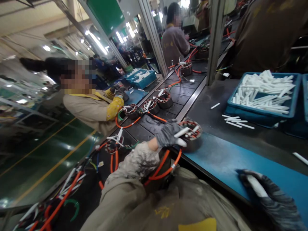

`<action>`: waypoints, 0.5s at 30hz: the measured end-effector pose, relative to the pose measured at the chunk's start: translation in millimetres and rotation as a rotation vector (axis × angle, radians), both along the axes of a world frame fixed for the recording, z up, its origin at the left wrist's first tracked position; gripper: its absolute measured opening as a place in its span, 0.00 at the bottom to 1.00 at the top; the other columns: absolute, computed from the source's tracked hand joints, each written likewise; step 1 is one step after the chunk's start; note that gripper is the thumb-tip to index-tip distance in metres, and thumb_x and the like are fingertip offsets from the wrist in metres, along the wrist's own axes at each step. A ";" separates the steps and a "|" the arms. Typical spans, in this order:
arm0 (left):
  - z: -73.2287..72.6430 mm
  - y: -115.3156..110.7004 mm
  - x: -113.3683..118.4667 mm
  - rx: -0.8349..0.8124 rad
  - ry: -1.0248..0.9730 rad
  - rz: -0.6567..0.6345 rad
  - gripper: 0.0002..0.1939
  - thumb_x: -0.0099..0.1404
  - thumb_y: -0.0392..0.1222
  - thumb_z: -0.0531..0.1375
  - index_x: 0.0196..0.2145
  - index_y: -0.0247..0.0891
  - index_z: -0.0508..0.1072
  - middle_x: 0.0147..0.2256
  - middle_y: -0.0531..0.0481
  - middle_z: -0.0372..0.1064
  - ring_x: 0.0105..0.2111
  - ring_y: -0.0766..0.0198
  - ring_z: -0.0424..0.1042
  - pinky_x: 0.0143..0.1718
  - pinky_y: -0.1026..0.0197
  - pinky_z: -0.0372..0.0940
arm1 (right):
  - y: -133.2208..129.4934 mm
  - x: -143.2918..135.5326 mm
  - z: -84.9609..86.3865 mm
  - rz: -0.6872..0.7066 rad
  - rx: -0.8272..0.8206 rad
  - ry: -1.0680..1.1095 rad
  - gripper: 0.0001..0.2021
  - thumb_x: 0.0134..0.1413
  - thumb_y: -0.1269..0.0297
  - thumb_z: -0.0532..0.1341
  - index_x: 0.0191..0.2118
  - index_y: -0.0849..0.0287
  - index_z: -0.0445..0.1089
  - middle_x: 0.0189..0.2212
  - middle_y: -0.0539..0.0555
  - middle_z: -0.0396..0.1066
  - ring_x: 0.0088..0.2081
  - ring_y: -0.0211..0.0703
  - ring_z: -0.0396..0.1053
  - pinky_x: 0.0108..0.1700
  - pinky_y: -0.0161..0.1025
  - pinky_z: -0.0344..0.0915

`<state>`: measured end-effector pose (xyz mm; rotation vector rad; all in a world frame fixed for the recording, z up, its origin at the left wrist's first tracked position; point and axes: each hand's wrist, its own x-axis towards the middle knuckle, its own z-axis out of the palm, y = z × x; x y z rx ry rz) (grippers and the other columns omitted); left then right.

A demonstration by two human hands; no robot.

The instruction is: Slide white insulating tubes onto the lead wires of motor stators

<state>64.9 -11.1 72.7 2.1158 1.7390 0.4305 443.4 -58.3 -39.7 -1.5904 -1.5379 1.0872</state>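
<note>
Green factory floor (45,166) spreads from 7 to 9 o'clock, with a yellow-cuffed co-worker (84,110) at 9. Yellow writing (161,211) on our jacket is too blurred to read. Our dark counter (204,107) meets the conveyor (178,96) along a metal rail (193,99) angling toward 1 o'clock; a blue mat (223,157) stretches between our hands, its near edge beside our body. At 4 o'clock, a copper-wound ring (193,144) touches our left hand (167,135), beside a white tube (181,132); whether those fingers grip it, we cannot tell. Our right hand (268,194), farther out at 4, hangs over the mat, fingers blurred, grip unclear. A blue tray (250,116) holds white tubes (267,86) at 3.
</note>
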 end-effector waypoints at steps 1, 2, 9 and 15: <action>-8.8 5.2 15.7 -0.002 0.036 -0.212 0.22 0.49 0.55 0.75 0.38 0.41 0.83 0.33 0.51 0.80 0.41 0.54 0.77 0.62 0.48 0.62 | -2.0 -0.5 -0.2 -0.011 -0.016 0.017 0.20 0.50 0.40 0.64 0.40 0.47 0.80 0.42 0.50 0.82 0.47 0.61 0.79 0.57 0.59 0.75; -17.1 9.1 30.5 0.010 0.076 -0.382 0.20 0.53 0.55 0.73 0.40 0.41 0.83 0.34 0.50 0.80 0.43 0.54 0.77 0.65 0.47 0.58 | -3.8 -0.6 -0.9 -0.002 -0.023 0.025 0.19 0.51 0.40 0.63 0.41 0.45 0.79 0.43 0.49 0.81 0.48 0.61 0.78 0.58 0.60 0.74; -44.2 -28.9 57.4 0.279 -0.015 -0.304 0.43 0.63 0.60 0.66 0.68 0.39 0.62 0.68 0.37 0.58 0.69 0.43 0.55 0.74 0.37 0.39 | 3.6 -3.5 6.5 -0.028 0.029 -0.109 0.22 0.52 0.38 0.62 0.42 0.48 0.79 0.42 0.55 0.81 0.46 0.66 0.78 0.53 0.64 0.75; -50.4 -113.1 12.8 -0.211 -0.632 0.075 0.50 0.59 0.54 0.71 0.72 0.48 0.51 0.66 0.38 0.62 0.64 0.47 0.65 0.64 0.44 0.64 | 26.9 -59.2 42.6 0.473 0.845 -0.212 0.27 0.60 0.53 0.65 0.62 0.53 0.65 0.58 0.61 0.71 0.59 0.60 0.69 0.59 0.59 0.67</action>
